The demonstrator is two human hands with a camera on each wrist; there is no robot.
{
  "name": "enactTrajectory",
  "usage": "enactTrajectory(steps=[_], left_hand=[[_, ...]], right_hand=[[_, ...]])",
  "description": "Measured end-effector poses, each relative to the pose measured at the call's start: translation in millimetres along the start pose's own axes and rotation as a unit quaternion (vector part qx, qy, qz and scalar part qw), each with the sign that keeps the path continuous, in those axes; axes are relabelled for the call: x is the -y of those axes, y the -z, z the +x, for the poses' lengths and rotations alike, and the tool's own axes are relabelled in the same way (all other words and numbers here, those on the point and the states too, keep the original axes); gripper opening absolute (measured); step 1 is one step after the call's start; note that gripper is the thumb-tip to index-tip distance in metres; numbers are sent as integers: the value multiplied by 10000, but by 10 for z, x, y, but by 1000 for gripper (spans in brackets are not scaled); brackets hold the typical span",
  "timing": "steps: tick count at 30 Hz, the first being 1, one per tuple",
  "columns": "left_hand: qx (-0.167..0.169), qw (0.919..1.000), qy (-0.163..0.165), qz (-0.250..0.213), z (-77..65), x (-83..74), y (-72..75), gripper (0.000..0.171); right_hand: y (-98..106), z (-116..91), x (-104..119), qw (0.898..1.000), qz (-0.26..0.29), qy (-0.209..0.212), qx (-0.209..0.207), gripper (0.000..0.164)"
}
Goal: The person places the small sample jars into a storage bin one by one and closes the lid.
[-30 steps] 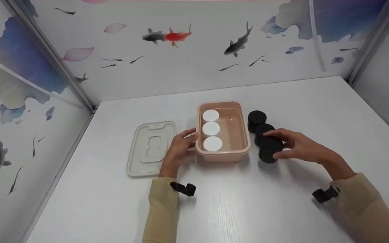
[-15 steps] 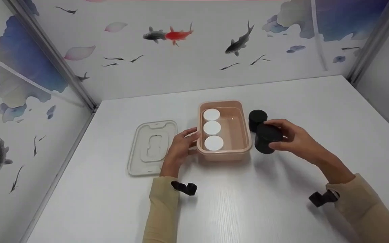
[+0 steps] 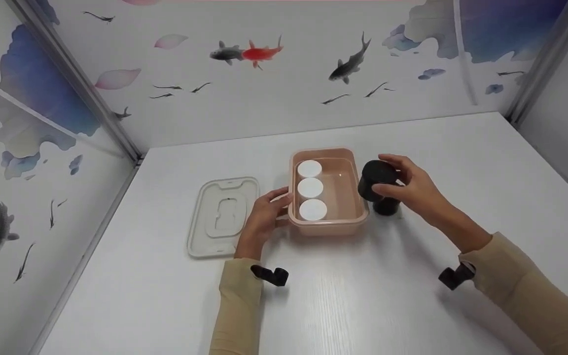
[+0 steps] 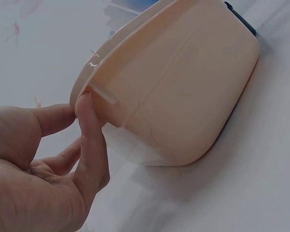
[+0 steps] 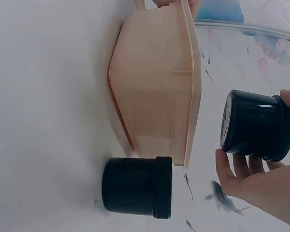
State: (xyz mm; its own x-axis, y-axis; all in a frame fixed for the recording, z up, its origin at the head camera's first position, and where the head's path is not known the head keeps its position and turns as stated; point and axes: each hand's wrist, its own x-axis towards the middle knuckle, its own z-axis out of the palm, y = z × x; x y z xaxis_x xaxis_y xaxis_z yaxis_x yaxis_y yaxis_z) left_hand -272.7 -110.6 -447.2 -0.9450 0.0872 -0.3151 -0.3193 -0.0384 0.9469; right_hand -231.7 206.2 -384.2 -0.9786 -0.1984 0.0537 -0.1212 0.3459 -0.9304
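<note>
My right hand [image 3: 414, 186] grips a black lidded jar [image 3: 379, 176] in the air beside the right rim of a peach plastic box [image 3: 331, 230]. In the right wrist view, thumb and fingers hold that jar [image 5: 256, 125] tilted on its side in the picture, clear of the table. Below it, a second black jar [image 3: 386, 207] stands on the table close to the box. A third jar is not visible now. At the box's left side my left hand [image 3: 265, 213] holds the rim, its fingertips against the edge in the left wrist view. Three white round tops [image 3: 310, 188] line the box's left half.
A pale translucent lid [image 3: 222, 217] with a raised border lies on the white table [image 3: 313, 301], left of the box and partly behind my left hand. Printed wall panels [image 3: 284, 98] rise behind the table and at both sides.
My right hand has lifted the front black jar and carried it back and left, above the others. The held jar now covers where the rear jar stood. My left hand stays at the box.
</note>
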Motion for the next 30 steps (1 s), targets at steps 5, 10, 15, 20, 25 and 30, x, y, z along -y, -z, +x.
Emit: enactTrajectory(steps=[5, 10, 15, 20, 25, 30], left_hand=[[21, 10000, -26, -32, 1, 3, -5, 46], [54, 10000, -49, -64, -2, 9, 5, 44], [69, 9999, -70, -32, -3, 12, 10, 46], [39, 10000, -19, -35, 2, 19, 18, 46], [59, 10000, -2, -68, 1, 18, 24, 45], [81, 9999, 36, -92, 6, 8, 14, 44]], right_hand=[[-46, 147, 58, 9994, -331, -85, -68, 75], [-78, 318, 101, 9985, -502, -166, -123, 76], [-112, 460, 112, 9983, -493, -236, -180, 76], [-162, 610, 120, 9978, -569, -234, -227, 76], [-207, 777, 196, 9956, -887, -230, -173, 74], [-263, 920, 290, 9913, -1305, -186, 51, 72]])
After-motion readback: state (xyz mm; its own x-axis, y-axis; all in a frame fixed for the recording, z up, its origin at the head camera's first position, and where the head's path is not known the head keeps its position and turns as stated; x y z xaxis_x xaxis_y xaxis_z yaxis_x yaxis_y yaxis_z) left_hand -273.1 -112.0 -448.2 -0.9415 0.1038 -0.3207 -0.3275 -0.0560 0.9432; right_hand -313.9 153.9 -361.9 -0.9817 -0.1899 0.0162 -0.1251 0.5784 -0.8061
